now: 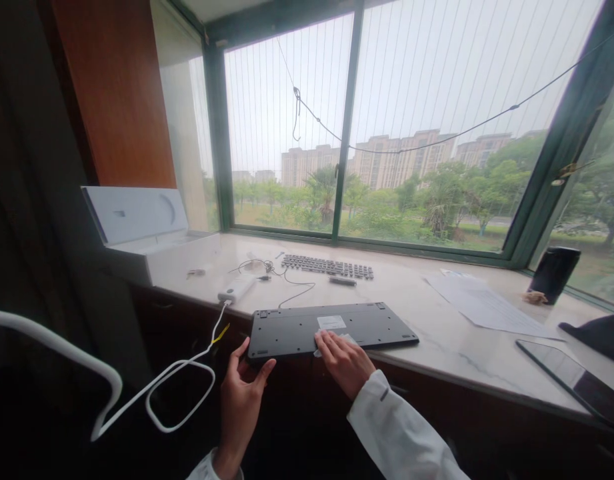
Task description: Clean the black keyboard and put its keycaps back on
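Note:
A black keyboard [287,328] lies face down at the counter's front edge, its underside up with a white label [331,322] on it. At its front left corner my left hand [241,393] grips the edge, thumb toward me and fingers partly hidden behind the corner. My right hand [345,360] presses a thin whitish wipe [347,339] onto the underside just below the label. Most of the wipe is covered by my fingers. From the keyboard's far edge a dark cable [301,292] runs back to a loose coil.
Behind lie several loose keycaps [327,266] in rows and a small dark tool [343,281]. Left are a white power strip [237,291], its hanging white cord [154,383] and an open white box [137,220]. Right are papers [479,303], a tablet [567,370] and a black cylinder [557,273].

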A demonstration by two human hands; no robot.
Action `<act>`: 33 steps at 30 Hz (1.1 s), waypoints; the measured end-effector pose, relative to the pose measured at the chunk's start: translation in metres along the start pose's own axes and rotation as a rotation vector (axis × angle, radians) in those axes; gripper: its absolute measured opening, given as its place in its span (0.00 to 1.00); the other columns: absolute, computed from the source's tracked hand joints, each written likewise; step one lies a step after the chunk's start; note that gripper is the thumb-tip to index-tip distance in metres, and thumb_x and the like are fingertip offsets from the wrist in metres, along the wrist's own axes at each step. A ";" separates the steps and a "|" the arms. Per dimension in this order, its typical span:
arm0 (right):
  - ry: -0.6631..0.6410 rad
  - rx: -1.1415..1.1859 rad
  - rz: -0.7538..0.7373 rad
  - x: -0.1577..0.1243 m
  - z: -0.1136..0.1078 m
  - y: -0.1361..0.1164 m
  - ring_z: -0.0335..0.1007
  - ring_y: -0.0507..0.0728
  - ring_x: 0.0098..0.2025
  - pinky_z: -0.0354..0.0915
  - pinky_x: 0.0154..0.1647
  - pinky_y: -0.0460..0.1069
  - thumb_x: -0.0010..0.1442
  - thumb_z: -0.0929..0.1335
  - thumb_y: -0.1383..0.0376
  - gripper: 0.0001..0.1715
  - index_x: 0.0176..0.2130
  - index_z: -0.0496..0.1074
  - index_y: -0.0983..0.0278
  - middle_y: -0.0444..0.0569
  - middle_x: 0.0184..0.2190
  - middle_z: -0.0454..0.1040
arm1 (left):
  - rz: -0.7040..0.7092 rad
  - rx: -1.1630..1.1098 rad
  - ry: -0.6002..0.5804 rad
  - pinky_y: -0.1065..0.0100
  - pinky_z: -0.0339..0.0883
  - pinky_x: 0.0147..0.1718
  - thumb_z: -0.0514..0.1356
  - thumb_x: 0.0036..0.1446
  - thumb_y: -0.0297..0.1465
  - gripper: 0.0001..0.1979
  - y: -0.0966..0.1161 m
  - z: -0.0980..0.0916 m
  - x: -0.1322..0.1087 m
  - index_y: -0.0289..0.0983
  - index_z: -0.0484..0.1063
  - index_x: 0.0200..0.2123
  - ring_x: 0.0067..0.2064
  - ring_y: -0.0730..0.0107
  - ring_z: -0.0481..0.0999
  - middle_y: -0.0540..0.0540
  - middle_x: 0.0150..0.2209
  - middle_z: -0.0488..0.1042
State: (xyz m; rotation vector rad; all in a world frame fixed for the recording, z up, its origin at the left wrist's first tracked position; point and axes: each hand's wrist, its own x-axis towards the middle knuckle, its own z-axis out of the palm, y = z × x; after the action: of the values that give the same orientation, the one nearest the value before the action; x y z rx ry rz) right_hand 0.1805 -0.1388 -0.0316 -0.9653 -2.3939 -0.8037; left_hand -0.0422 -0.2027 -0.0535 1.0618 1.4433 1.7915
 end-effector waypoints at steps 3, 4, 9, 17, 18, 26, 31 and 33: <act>0.017 -0.005 -0.027 0.002 -0.004 0.003 0.74 0.63 0.52 0.73 0.48 0.52 0.61 0.62 0.76 0.24 0.55 0.71 0.69 0.59 0.52 0.74 | -0.017 -0.024 0.008 0.63 0.74 0.35 0.70 0.45 0.42 0.40 0.012 0.000 -0.003 0.41 0.61 0.60 0.41 0.59 0.79 0.40 0.46 0.77; 0.035 -0.001 -0.044 0.002 -0.008 0.006 0.74 0.63 0.52 0.73 0.48 0.52 0.61 0.62 0.77 0.25 0.56 0.71 0.69 0.59 0.52 0.74 | -0.008 -0.024 0.007 0.65 0.74 0.32 0.71 0.45 0.42 0.40 0.018 0.000 -0.005 0.41 0.61 0.60 0.39 0.61 0.79 0.41 0.46 0.77; 0.202 -0.034 -0.102 0.009 -0.043 0.037 0.74 0.56 0.52 0.71 0.52 0.48 0.63 0.59 0.78 0.25 0.54 0.73 0.65 0.51 0.52 0.74 | 0.165 -0.069 -0.089 0.69 0.71 0.28 0.65 0.54 0.42 0.36 0.055 0.007 -0.008 0.45 0.57 0.64 0.24 0.79 0.70 0.42 0.53 0.73; 0.482 0.083 0.144 0.031 -0.085 0.074 0.79 0.55 0.43 0.73 0.45 0.45 0.64 0.63 0.69 0.17 0.50 0.76 0.64 0.50 0.43 0.80 | 0.251 -0.080 -0.197 0.72 0.64 0.24 0.59 0.60 0.40 0.23 0.063 0.034 -0.002 0.43 0.63 0.57 0.25 0.80 0.68 0.41 0.58 0.68; 0.523 0.083 0.198 0.033 -0.088 0.076 0.80 0.55 0.41 0.74 0.42 0.45 0.64 0.64 0.68 0.16 0.49 0.76 0.64 0.50 0.41 0.81 | 0.229 -0.075 -0.222 0.72 0.64 0.24 0.59 0.60 0.41 0.22 0.059 0.037 0.000 0.42 0.64 0.56 0.25 0.80 0.68 0.42 0.56 0.69; 0.890 0.049 0.693 0.050 -0.108 0.080 0.68 0.51 0.19 0.62 0.22 0.45 0.58 0.70 0.57 0.16 0.36 0.80 0.67 0.47 0.19 0.76 | 0.034 -0.067 -0.443 0.73 0.62 0.22 0.56 0.60 0.46 0.23 0.028 0.056 0.010 0.37 0.67 0.51 0.23 0.80 0.68 0.42 0.47 0.74; 0.887 0.311 0.824 0.062 -0.119 0.067 0.50 0.46 0.19 0.53 0.22 0.43 0.57 0.70 0.54 0.20 0.26 0.75 0.69 0.39 0.15 0.58 | -0.065 -0.048 -0.548 0.74 0.59 0.19 0.55 0.58 0.51 0.29 0.015 0.076 0.013 0.36 0.67 0.54 0.24 0.78 0.71 0.40 0.47 0.74; 0.863 0.364 0.844 0.068 -0.124 0.060 0.47 0.46 0.20 0.51 0.22 0.43 0.58 0.70 0.53 0.22 0.23 0.71 0.68 0.38 0.16 0.53 | -0.093 -0.054 -0.576 0.74 0.58 0.18 0.53 0.58 0.53 0.32 0.010 0.083 0.013 0.36 0.66 0.56 0.25 0.76 0.73 0.38 0.47 0.74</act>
State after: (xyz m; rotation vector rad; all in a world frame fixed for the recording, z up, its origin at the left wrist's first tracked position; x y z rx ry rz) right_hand 0.2005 -0.1522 0.1201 -1.0444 -1.1646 -0.3172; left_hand 0.0234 -0.1533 -0.0338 1.3198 1.0626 1.2996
